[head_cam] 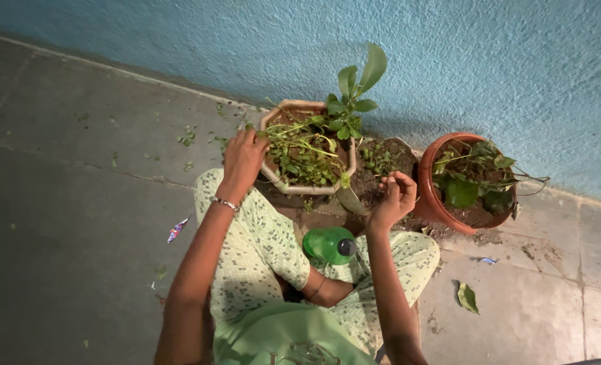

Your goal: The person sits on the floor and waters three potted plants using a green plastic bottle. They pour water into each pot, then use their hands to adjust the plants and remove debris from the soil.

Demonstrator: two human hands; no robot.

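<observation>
While the left hand [243, 159] grips the cream pot [273, 177] rim, right hand [395, 196] fingers [402, 181] curl loosely, holding nothing.

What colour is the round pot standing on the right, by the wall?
The round pot is reddish-brown terracotta, seen best in the head view.

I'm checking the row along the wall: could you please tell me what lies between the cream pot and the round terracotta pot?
In the head view, a low patch of soil with small green seedlings lies between the cream pot and the terracotta pot; the right hand hovers at its near edge.
</observation>
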